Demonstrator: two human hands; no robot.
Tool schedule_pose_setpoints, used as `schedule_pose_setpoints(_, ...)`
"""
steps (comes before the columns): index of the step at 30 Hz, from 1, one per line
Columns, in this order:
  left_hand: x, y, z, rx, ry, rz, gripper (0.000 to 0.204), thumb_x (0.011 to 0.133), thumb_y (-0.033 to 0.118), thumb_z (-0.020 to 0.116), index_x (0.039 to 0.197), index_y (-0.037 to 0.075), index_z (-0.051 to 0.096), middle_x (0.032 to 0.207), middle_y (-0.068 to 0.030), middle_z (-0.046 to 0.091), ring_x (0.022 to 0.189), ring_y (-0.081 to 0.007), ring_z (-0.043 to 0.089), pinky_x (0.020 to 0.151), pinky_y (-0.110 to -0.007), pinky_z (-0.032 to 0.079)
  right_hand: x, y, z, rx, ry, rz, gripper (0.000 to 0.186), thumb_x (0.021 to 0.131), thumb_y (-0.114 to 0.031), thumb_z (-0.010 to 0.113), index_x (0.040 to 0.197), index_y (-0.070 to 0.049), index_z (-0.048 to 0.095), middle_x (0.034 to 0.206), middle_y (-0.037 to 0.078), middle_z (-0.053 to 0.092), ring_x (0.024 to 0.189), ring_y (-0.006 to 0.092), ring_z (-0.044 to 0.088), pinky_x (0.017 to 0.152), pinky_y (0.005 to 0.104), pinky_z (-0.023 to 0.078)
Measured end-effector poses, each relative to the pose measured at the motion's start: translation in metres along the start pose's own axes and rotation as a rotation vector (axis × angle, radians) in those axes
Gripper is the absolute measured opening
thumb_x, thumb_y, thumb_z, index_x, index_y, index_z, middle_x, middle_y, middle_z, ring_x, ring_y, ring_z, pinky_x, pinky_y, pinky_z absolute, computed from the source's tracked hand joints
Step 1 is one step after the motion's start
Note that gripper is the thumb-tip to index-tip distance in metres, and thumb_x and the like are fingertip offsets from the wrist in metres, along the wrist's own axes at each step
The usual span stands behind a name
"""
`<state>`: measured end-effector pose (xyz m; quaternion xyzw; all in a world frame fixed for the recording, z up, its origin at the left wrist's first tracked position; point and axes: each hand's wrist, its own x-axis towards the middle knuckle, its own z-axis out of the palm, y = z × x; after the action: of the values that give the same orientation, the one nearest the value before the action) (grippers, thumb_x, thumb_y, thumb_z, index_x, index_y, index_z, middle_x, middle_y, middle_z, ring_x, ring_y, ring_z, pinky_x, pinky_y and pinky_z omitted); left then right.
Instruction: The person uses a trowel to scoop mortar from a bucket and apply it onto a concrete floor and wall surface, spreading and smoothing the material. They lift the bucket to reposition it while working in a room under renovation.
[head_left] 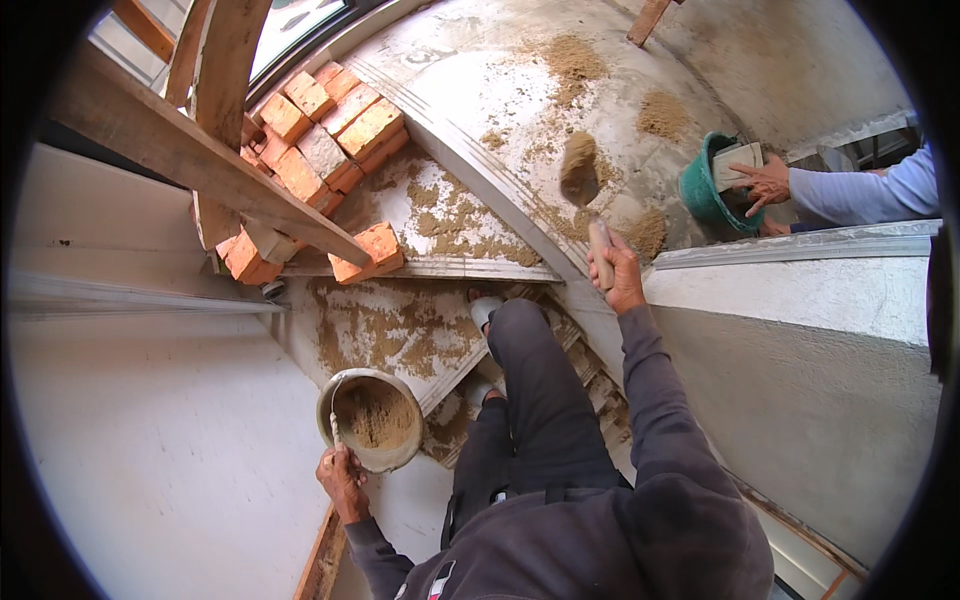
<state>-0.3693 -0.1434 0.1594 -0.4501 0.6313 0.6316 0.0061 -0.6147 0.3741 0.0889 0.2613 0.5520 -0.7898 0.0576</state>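
Gripping bucket (384, 462) of sand (381, 418) by handle (334, 426) in left hand (343, 482); trowel (599, 242) in right hand (625, 277)

A round greyish bucket (386, 463), held by its handle at left, contains brown sandy material (378, 415), while a wooden-handled trowel (599, 240) at right points forward, blade sand-covered.

Passage left of trowel (582, 187) — green bucket (703, 202) rightward

Left hand (343, 480) holding a bucket (396, 462) of sandy mix (380, 415), right hand (623, 275) gripping a trowel (601, 252), stacked bricks (324, 150)
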Motion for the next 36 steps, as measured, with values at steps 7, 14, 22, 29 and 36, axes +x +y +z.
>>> schedule_pose_setpoints(7, 0.0, -0.005, -0.005, 0.057, -0.022, 0.018, 0.024, 0.094, 0.028, 0.064, 0.085, 0.006, 0.059, 0.064, -0.0026, 0.055, 0.046, -0.0082, 0.046, 0.039, -0.022, 0.037, 0.054, -0.001, -0.033, 0.126, 0.193, -0.088, 0.057, 0.094, -0.02, 0.052, 0.149, -0.011, 0.041, 0.088, 0.013, 0.062, 0.06, 0.0175, 0.056, 0.047, 0.0311, 0.047)
schedule_pose_setpoints(14, -0.002, -0.004, -0.006, 0.06, -0.028, 0.039, 0.025, 0.094, 0.028, 0.065, 0.085, 0.006, 0.06, 0.064, -0.0023, 0.055, 0.046, -0.008, 0.046, 0.039, -0.022, 0.037, 0.072, -0.011, -0.062, 0.242, 0.26, -0.089, 0.043, 0.097, -0.024, 0.051, 0.136, -0.009, 0.046, 0.093, 0.013, 0.06, 0.067, 0.0185, 0.056, 0.053, 0.0314, 0.047)
schedule_pose_setpoints(22, -0.005, -0.005, -0.005, 0.061, -0.028, 0.056, 0.024, 0.094, 0.028, 0.066, 0.084, 0.006, 0.059, 0.065, -0.0023, 0.056, 0.047, -0.0081, 0.047, 0.04, -0.022, 0.036, 0.07, 0.013, -0.07, 0.576, 0.132, 0.125, 0.035, 0.1, -0.031, 0.049, 0.121, -0.004, 0.049, 0.096, 0.011, 0.057, 0.072, 0.0182, 0.056, 0.056, 0.033, 0.047)
schedule_pose_setpoints(29, -0.003, -0.013, -0.009, 0.072, -0.031, 0.02, 0.024, 0.094, 0.027, 0.064, 0.083, 0.006, 0.059, 0.065, -0.0027, 0.056, 0.048, -0.0089, 0.048, 0.04, -0.022, 0.037, 0.044, 0.043, -0.011, -0.004, 0.378, 0.078, 0.04, 0.098, -0.024, 0.05, 0.135, -0.008, 0.055, 0.074, 0.012, 0.06, 0.048, 0.0205, 0.055, 0.038, 0.0359, 0.044)
schedule_pose_setpoints(36, -0.006, -0.021, -0.02, 0.138, -0.015, -0.042, 0.025, 0.092, 0.028, 0.064, 0.083, 0.006, 0.06, 0.065, -0.0029, 0.056, 0.049, -0.0095, 0.048, 0.042, -0.023, 0.038, 0.068, 0.058, -0.002, -0.371, 0.534, -0.053, 0.048, 0.096, -0.024, 0.05, 0.142, -0.011, 0.053, 0.074, 0.009, 0.061, 0.046, 0.0184, 0.055, 0.038, 0.0337, 0.044)
